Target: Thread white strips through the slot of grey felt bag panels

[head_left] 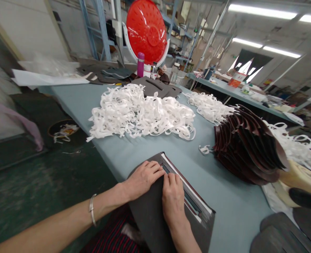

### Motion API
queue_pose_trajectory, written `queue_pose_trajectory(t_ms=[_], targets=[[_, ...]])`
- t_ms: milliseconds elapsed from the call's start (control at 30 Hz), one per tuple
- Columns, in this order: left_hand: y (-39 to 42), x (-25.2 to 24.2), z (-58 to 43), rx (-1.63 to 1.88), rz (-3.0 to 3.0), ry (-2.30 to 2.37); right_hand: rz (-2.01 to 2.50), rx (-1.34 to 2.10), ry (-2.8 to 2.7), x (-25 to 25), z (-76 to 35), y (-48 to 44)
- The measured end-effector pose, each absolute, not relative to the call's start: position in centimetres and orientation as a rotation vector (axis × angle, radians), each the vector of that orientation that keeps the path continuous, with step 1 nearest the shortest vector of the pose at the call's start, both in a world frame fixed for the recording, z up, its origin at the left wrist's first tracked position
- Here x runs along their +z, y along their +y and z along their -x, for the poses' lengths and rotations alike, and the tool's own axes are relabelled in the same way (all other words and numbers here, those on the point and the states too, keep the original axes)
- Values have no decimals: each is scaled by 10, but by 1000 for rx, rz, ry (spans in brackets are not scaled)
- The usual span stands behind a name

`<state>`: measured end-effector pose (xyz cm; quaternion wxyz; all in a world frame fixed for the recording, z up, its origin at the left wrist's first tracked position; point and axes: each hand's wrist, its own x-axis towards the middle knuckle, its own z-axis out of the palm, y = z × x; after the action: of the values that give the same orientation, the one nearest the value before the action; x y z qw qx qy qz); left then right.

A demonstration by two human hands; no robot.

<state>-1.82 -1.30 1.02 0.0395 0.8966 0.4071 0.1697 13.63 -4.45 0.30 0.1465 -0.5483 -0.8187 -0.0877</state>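
A dark grey sheet panel (150, 218), perhaps leather or a lining, lies at the table's near edge and hangs partly over my lap. Near its far edge runs a long slot (189, 200), with white strips (178, 172) along its sides. My left hand (146, 175) has its fingers bent together at the slot's upper left end. Beside it my right hand (173, 196) is closed, fingertips pinching the slot's near edge. The fingertips of both hands almost meet. What lies under the fingers is hidden.
A heap of white strips (142, 114) covers the table's (113, 154) middle. Folded dark brown pieces (245, 147) stand stacked at right, near more grey panels (282, 233). Behind are a purple bottle (140, 64) and a red round object (146, 31). A bin (63, 129) stands on the floor.
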Motion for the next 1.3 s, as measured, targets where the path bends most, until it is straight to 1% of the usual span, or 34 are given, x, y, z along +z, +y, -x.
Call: queue_pose_trajectory(t_ms=[100, 233, 433, 567, 767, 1033, 1167, 1300], targets=[[-15, 12, 15, 450, -2809, 1258, 1585, -303, -2390, 2, -149, -56], [-17, 12, 13, 394, -2847, 1291, 1555, -335, -2435, -1, -194, -89], [-18, 11, 18, 408, -2812, 1245, 1544, -324, -2425, -1, -255, -137], [-19, 14, 16, 370, -2834, 1194, 1628, -227, -2292, 0, -252, -141], [-30, 13, -3, 339, -2899, 1106, 1666, -176, -2162, 1, -246, -140], [-77, 12, -64, 339, -2869, 947, 1619, -105, -2159, 6, -248, -140], [-90, 12, -78, 382, -2824, 1044, 1546, -144, -2134, 4, -249, -139], [-79, 11, -58, 404, -2808, 1267, 1505, -178, -2092, -1, -252, -137]])
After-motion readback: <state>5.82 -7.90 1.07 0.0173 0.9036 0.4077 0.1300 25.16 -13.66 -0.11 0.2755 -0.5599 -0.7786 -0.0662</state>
